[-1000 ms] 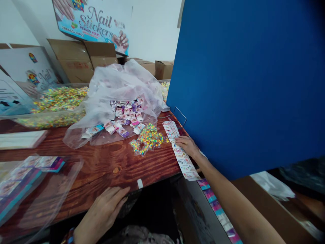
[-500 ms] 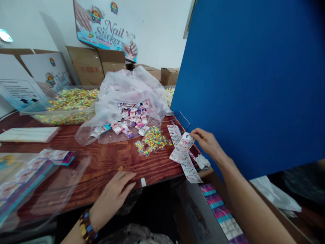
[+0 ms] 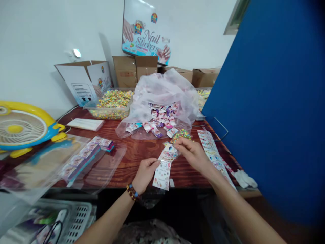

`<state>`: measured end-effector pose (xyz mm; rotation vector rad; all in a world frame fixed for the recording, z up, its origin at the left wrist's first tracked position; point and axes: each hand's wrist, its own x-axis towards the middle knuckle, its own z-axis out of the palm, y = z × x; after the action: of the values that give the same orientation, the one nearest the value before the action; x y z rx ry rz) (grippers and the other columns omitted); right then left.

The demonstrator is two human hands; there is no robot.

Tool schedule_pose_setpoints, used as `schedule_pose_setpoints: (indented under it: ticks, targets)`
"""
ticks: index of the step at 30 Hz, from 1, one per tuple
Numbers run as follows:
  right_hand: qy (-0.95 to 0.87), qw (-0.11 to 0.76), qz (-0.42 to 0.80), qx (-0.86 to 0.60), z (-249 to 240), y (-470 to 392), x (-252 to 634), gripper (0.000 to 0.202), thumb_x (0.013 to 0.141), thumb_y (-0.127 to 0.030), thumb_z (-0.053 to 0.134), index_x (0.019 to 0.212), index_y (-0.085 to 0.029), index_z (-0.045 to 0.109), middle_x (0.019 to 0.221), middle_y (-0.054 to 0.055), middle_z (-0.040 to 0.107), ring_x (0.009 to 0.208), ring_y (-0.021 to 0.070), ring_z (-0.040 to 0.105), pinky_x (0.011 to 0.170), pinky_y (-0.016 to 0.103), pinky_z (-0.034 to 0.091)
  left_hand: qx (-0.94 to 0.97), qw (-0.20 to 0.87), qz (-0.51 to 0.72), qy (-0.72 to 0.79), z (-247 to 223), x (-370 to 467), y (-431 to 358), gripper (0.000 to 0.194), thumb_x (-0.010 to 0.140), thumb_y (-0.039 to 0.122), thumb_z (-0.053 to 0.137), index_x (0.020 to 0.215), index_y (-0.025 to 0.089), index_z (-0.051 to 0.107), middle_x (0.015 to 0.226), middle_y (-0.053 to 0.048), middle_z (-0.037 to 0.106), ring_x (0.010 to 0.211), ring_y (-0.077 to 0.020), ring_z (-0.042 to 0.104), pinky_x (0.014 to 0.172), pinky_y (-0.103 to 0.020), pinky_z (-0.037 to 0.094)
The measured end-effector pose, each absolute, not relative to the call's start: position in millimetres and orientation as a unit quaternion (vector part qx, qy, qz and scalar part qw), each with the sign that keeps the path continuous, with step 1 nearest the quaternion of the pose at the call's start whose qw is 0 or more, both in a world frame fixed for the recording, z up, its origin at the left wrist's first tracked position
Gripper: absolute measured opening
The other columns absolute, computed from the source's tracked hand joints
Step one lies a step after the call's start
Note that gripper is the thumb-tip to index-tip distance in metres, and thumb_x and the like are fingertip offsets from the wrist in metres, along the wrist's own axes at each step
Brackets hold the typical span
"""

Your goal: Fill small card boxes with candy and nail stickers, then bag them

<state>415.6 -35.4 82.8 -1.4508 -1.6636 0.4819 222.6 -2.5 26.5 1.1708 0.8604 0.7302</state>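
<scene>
A printed sticker strip (image 3: 163, 173) hangs between my hands over the front of the wooden table. My left hand (image 3: 146, 174), with a beaded bracelet at its wrist, pinches the strip's left edge about midway. The fingers of my right hand (image 3: 191, 154) are closed on its upper right corner. Behind that hand lies a pile of small yellow-green candy packets (image 3: 181, 135), partly covered by it. More sticker strips (image 3: 210, 149) lie on the table to the right. Small purple and white boxes (image 3: 162, 117) spill from a clear plastic bag (image 3: 165, 84) at the back.
A row of stacked boxes (image 3: 86, 152) lies on plastic at left, near a yellow and blue fan (image 3: 22, 125). A candy-filled tub (image 3: 109, 110) stands behind. A blue panel (image 3: 269, 112) borders the right side. A white basket (image 3: 78, 217) sits below left.
My right hand has brought a sticker strip from the right side to the middle. My left hand has risen from the table edge and taken hold of it. The view has turned left.
</scene>
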Motion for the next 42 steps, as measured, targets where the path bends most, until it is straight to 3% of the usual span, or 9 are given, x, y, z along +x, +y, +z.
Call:
schedule_pose_setpoints:
  ticks: [4, 8, 14, 19, 23, 29, 35, 42]
  targets:
    - [-0.772, 0.35, 0.101, -0.521, 55, -64, 372, 0.021, 0.092, -0.022, 0.047, 0.092, -0.027, 0.067, 0.091, 0.004, 0.075, 0.084, 0.0193, 0.068, 0.081, 0.032, 0.049, 0.35, 0.768, 0.378, 0.382, 23, 210, 5, 0.036, 0.06, 0.041, 0.081, 0.078, 0.013, 0.068, 0.066, -0.001, 0.068, 0.057, -0.0125, 0.059, 0.06, -0.024, 0.046]
    - [-0.828, 0.31, 0.056, -0.464, 28, -80, 356, 0.021, 0.09, -0.016, 0.052, 0.093, -0.027, 0.069, 0.107, 0.002, 0.074, 0.106, 0.0223, 0.065, 0.098, 0.039, 0.043, 0.352, 0.783, 0.369, 0.357, 25, 204, 7, 0.037, 0.065, 0.045, 0.079, 0.08, 0.012, 0.068, 0.068, -0.003, 0.069, 0.06, -0.012, 0.059, 0.063, -0.024, 0.046]
    - [-0.675, 0.431, 0.188, -0.568, 31, -62, 371, 0.015, 0.091, -0.031, 0.056, 0.1, -0.025, 0.067, 0.095, 0.003, 0.072, 0.086, 0.0178, 0.067, 0.076, 0.029, 0.05, 0.531, 0.715, 0.292, 0.349, 23, 198, 3, 0.032, 0.072, 0.042, 0.073, 0.083, 0.013, 0.072, 0.075, -0.003, 0.07, 0.063, -0.0132, 0.059, 0.062, -0.023, 0.045]
    - [-0.655, 0.434, 0.231, -0.573, 26, -37, 374, 0.019, 0.087, -0.034, 0.06, 0.073, -0.022, 0.067, 0.07, 0.001, 0.064, 0.067, 0.016, 0.059, 0.063, 0.027, 0.044, 0.591, 0.678, 0.275, 0.34, 18, 196, 4, 0.025, 0.073, 0.037, 0.07, 0.083, 0.014, 0.072, 0.076, -0.002, 0.07, 0.068, -0.0151, 0.06, 0.066, -0.024, 0.046]
    - [-0.625, 0.48, 0.253, -0.561, 24, -35, 371, 0.02, 0.084, -0.034, 0.06, 0.07, -0.022, 0.066, 0.069, 0.001, 0.062, 0.067, 0.0161, 0.056, 0.065, 0.028, 0.043, 0.548, 0.693, 0.265, 0.386, 10, 194, 6, 0.022, 0.069, 0.035, 0.072, 0.078, 0.015, 0.071, 0.075, -0.003, 0.07, 0.069, -0.0175, 0.062, 0.064, -0.027, 0.051]
    - [-0.503, 0.442, 0.511, -0.539, 6, -38, 366, 0.022, 0.075, -0.04, 0.065, 0.066, -0.02, 0.061, 0.056, -0.003, 0.059, 0.05, 0.0116, 0.051, 0.049, 0.023, 0.041, 0.477, 0.69, 0.349, 0.418, 3, 200, 2, 0.025, 0.065, 0.031, 0.074, 0.085, 0.015, 0.07, 0.079, -0.004, 0.071, 0.068, -0.0167, 0.066, 0.065, -0.029, 0.056]
    - [-0.434, 0.465, 0.476, -0.607, -20, -39, 359, 0.018, 0.074, -0.038, 0.065, 0.077, -0.022, 0.057, 0.057, -0.006, 0.057, 0.049, 0.0118, 0.051, 0.044, 0.021, 0.04, 0.439, 0.717, 0.368, 0.397, 3, 204, -6, 0.036, 0.071, 0.039, 0.073, 0.097, 0.015, 0.07, 0.091, -0.006, 0.073, 0.079, -0.0192, 0.069, 0.076, -0.032, 0.057]
    - [-0.597, 0.348, 0.289, -0.662, -13, -19, 382, 0.022, 0.085, -0.034, 0.057, 0.068, -0.021, 0.061, 0.061, -0.003, 0.061, 0.059, 0.0138, 0.057, 0.056, 0.023, 0.04, 0.386, 0.733, 0.348, 0.439, -6, 211, -1, 0.042, 0.058, 0.038, 0.083, 0.087, 0.012, 0.069, 0.08, -0.006, 0.073, 0.076, -0.02, 0.07, 0.073, -0.033, 0.059]
